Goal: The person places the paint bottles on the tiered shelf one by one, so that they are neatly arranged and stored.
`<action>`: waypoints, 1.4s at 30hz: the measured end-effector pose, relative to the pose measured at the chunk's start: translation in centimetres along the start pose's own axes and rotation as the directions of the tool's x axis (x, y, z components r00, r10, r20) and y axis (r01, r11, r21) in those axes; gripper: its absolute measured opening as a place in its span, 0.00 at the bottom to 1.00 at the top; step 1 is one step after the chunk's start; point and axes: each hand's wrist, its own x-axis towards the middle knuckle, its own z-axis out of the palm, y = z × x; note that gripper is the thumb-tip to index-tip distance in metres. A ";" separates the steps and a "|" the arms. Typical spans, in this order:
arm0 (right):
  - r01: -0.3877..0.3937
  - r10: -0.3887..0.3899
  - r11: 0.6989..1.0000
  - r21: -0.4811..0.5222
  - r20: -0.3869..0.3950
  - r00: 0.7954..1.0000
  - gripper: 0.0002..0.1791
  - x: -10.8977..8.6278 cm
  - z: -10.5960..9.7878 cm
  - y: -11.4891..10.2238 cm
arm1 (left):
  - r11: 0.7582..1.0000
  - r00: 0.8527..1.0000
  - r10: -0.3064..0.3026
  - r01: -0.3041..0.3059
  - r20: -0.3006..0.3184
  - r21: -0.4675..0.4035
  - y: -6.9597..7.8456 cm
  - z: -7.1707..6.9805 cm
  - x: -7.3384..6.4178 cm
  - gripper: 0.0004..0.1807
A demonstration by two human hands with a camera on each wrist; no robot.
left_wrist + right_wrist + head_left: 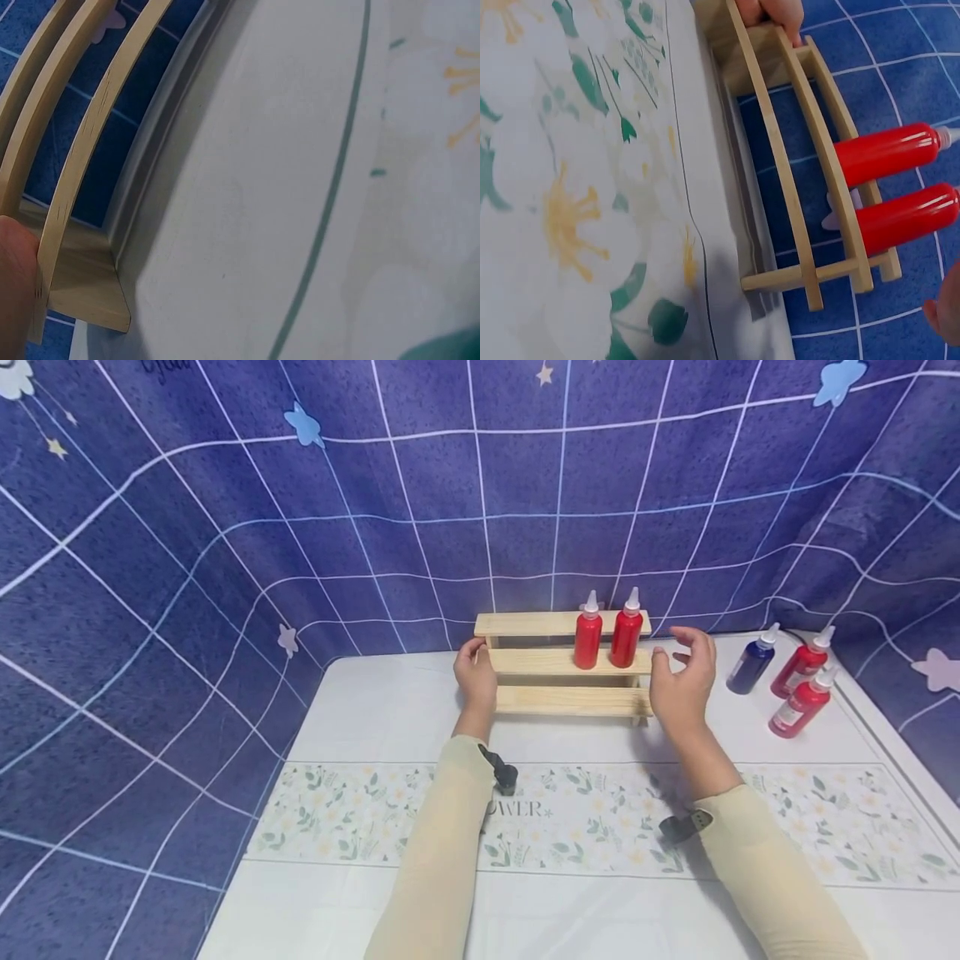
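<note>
Rack (551,662) bears two red bottles (588,642), a hand at each end

Head view: the rack stands at the back of the white table (375,710), near the blue curtain (420,510). The left hand (476,678) grips its left end. The right hand (684,683) is just beside the right end, thumb and fingers curved well apart, holding nothing. Both bottles stand upright on the middle board, toward the right. Farther right on the table are a blue bottle (752,666) and two other red ones.

Left wrist view: part of the left hand lies against the boards; its full grip is out of frame.

Right wrist view: the left hand is at the rack's far end; the right hand, partly cut off, is apart from the wood.
</note>
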 end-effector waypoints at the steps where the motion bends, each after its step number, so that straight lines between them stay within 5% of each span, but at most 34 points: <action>1: -0.002 0.002 1.000 -0.003 -0.008 1.000 0.23 0.1 -0.1 0.1 | 1.000 1.000 -0.001 0.001 -0.001 0.002 0.0 0.0 0.1 0.11; 14: -0.074 0.069 0.996 -0.054 -0.104 0.992 0.48 1.1 -1.4 1.9 | 1.000 1.000 0.009 -0.009 0.017 -0.015 -0.5 -0.2 0.3 0.10; 25: -0.108 0.100 0.989 -0.097 -0.080 0.992 0.49 1.4 -2.2 3.4 | 0.999 1.000 0.013 -0.014 0.025 0.033 -0.3 0.0 0.3 0.12; 35: -0.071 0.051 0.990 -0.119 -0.165 0.985 0.50 2.2 -3.3 4.3 | 1.000 1.000 -0.002 0.002 0.023 0.007 0.4 -0.1 0.5 0.11; 42: -0.168 0.140 0.979 -0.113 -0.218 0.966 0.52 2.9 -4.2 5.3 | 0.999 0.999 -0.036 0.037 0.032 -0.027 0.6 -0.2 0.5 0.09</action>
